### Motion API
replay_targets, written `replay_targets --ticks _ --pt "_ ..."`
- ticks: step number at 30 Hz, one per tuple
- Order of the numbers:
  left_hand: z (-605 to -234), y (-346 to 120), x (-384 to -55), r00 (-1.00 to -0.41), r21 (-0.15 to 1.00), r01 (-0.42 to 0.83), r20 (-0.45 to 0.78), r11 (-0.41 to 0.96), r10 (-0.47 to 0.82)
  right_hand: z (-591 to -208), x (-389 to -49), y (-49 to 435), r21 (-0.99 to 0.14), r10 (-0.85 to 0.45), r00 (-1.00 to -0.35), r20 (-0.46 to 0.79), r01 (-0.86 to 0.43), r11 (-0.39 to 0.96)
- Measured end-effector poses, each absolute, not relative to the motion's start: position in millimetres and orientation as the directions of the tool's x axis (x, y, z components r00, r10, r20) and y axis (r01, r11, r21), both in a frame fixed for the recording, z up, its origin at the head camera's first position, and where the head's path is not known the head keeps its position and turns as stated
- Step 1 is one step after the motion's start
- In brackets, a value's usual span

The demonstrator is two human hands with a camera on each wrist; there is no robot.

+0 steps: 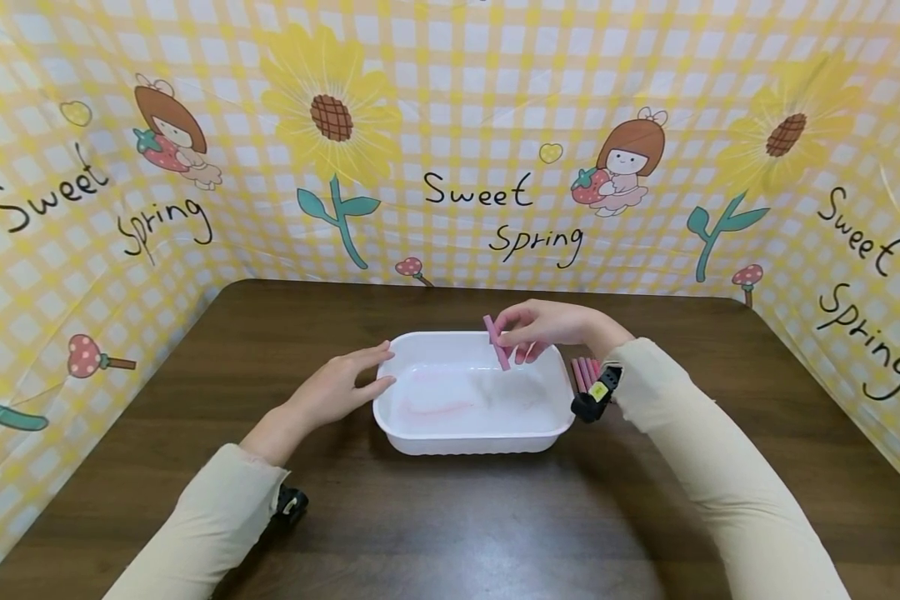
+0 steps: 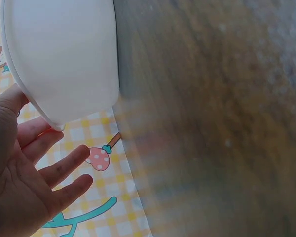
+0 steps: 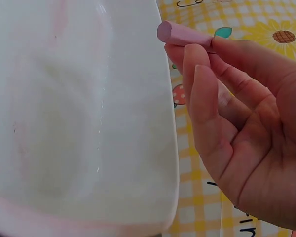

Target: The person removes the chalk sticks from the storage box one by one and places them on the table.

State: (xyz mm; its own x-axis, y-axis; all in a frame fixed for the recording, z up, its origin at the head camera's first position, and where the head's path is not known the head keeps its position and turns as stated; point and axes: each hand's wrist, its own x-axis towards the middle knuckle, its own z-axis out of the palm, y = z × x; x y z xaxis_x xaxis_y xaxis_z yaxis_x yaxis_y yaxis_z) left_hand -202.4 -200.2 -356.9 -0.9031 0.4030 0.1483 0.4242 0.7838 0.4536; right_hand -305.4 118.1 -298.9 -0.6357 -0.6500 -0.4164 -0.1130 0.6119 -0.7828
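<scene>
A stick of pink chalk (image 1: 502, 357) is pinched between the thumb and fingertips of my right hand (image 1: 534, 325), over the right back part of a white plastic tub (image 1: 465, 445). In the right wrist view the chalk (image 3: 185, 35) points its flat round end toward the tub, beside the rim. My left hand (image 1: 336, 385) is at the tub's left end, thumb and fingertips spread along the rim. Seen from the left wrist, the ring and little fingers (image 2: 71, 190) of that hand stretch out free of the tub. Faint pink smears mark the tub's inside.
Several more pink chalk sticks (image 1: 584, 372) lie side by side right of the tub, partly hidden by the right wrist camera (image 1: 594, 396). The dark wooden table (image 1: 450, 525) is bordered at the back and sides by a yellow checked cloth (image 1: 450, 125).
</scene>
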Motion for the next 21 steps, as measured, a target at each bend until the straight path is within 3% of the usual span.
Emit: replay_targets --ticks 21 --pt "-358 -200 -203 -0.908 0.456 0.414 0.147 0.788 0.393 -298 -299 170 -0.837 -0.627 -0.674 -0.390 -0.024 0.547"
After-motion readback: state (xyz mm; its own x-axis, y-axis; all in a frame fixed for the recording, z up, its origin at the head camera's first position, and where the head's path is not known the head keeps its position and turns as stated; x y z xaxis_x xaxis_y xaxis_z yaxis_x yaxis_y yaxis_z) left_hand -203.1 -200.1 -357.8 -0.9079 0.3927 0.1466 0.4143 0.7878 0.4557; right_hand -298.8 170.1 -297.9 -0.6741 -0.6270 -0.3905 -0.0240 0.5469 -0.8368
